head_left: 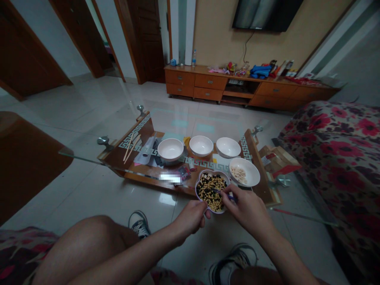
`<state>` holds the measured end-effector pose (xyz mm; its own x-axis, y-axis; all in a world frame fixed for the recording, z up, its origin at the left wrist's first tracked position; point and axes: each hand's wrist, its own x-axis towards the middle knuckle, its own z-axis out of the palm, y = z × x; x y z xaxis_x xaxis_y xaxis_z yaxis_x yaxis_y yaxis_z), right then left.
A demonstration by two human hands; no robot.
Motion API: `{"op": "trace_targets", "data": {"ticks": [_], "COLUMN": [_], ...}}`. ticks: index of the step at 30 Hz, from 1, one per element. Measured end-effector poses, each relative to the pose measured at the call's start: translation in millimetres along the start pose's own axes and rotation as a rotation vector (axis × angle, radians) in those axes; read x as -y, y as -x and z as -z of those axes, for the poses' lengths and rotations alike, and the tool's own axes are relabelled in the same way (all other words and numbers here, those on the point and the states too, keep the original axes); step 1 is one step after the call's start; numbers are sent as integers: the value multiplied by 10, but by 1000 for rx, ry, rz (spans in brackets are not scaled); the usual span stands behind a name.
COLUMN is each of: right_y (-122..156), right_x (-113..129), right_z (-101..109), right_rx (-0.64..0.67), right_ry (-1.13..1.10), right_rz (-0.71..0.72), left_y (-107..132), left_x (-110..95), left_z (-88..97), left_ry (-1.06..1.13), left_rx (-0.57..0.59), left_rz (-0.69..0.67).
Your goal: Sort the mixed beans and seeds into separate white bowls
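My left hand (192, 219) is closed on the near-left rim of a lilac, petal-edged bowl (196, 190), thumb on top. Mixed yellow and black beans (214, 186) fill this bowl, with a few pale pieces at its far left. My right hand (245, 206) pinches a thin purple stick-like tool (217, 191) whose tip reaches over the beans; its exact kind is too small to make out. Just beyond the right hand, a white bowl (252, 174) contains pale flat pieces (238, 174).
Three more white bowls (170, 149) stand in a row on the glass table (166, 118). Two pairs of wooden chopsticks (132, 148) lie at the left. A brown paper bag (274, 160) is beside the table's right end. The flowered sofa (341, 158) borders the right.
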<state>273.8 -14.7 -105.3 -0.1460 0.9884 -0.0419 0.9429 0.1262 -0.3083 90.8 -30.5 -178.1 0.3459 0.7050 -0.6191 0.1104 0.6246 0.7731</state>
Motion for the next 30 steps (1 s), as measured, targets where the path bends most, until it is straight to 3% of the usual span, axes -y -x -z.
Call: {"op": "trace_targets", "data": {"ticks": [3, 6, 11, 14, 20, 22, 27, 30], "right_y": [24, 34, 11, 9, 52, 57, 19, 2], "right_x": [66, 92, 21, 7, 131, 158, 101, 84], "right_z": [-37, -84, -81, -59, -164, -200, -177, -165], "right_rx": [117, 142, -38, -106, 66, 87, -63, -143], "right_ry": [-81, -37, 156, 146, -29, -11, 182, 164], "right_rz": [131, 172, -16, -68, 203, 222, -14, -90], "left_y": [6, 4, -15, -7, 22, 19, 13, 18], "left_x": [-16, -23, -5, -17, -50, -43, -49, -71], "left_z": [-12, -18, -11, -12, -35, -35, -21, -24], "left_ry": [5, 2, -1, 0, -12, -3, 3, -3], "left_rx": [-1, -3, 4, 1, -6, -3, -5, -11], "left_rz": [-7, 0, 11, 10, 1, -18, 11, 27]}}
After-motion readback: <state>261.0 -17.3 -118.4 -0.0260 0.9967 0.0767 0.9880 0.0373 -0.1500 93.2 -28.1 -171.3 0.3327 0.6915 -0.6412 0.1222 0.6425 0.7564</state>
